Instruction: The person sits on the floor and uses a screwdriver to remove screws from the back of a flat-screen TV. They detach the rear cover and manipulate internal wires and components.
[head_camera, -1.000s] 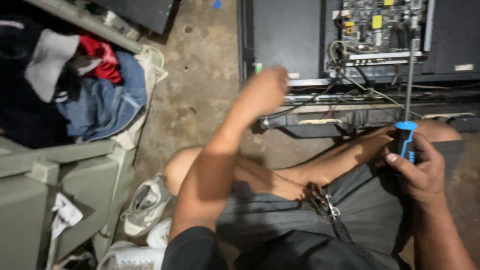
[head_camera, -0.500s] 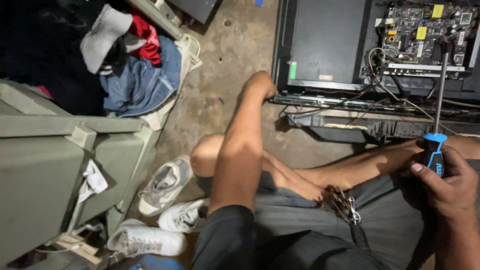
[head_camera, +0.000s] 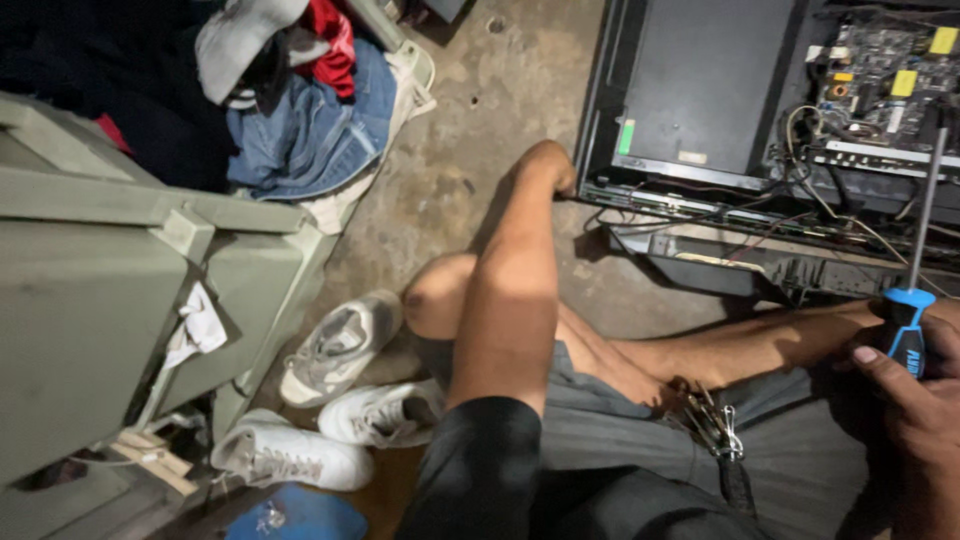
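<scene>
Screwdriver (head_camera: 908, 335), blue handle, shaft upright toward the circuit board (head_camera: 880, 70) of the opened television (head_camera: 700, 90); my right hand (head_camera: 915, 420) fingers wrapped tight round the handle, likely for steady aim. Left hand (head_camera: 548, 165) rests at the television's near-left corner, fingers hidden, spread unclear. White shoes (head_camera: 340, 345) well left of it.
</scene>
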